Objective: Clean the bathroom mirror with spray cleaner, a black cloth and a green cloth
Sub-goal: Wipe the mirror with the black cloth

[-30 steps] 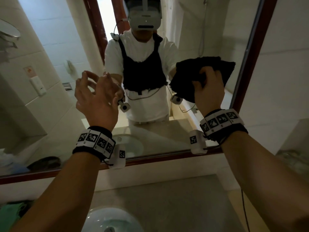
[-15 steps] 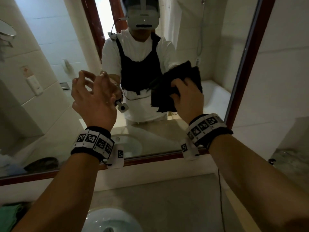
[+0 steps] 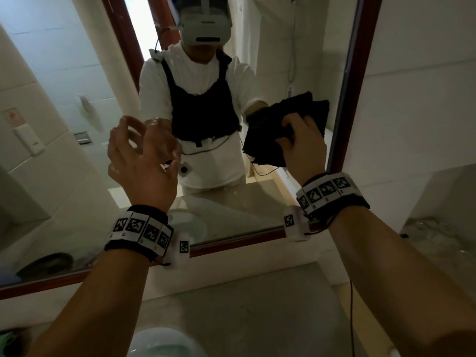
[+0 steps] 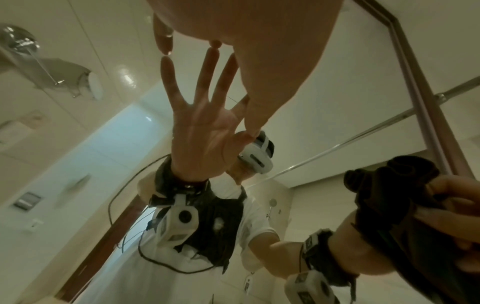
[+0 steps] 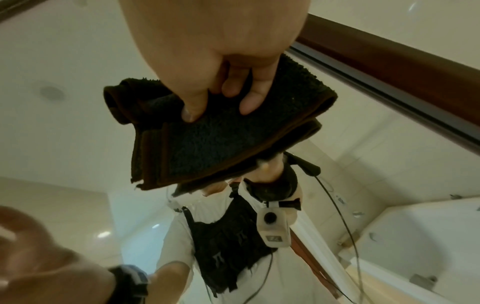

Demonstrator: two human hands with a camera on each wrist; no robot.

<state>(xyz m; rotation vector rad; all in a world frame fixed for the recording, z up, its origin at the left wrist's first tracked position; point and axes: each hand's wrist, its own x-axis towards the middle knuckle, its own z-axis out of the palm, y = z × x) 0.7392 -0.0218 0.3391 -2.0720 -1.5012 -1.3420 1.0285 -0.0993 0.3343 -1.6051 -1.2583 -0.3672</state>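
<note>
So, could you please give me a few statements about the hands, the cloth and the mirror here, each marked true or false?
1. The right hand grips the black cloth. True.
2. The left hand holds a spray bottle. False: it holds nothing, its fingertips touching the mirror.
3. The black cloth is near the mirror's right frame. True.
4. The black cloth lies on the counter. False: it is held up at the glass.
5. The mirror frame is white. False: it is reddish brown.

green cloth (image 3: 7, 340): cut off, bottom-left edge | sink (image 3: 164, 343): cut off, bottom edge
</note>
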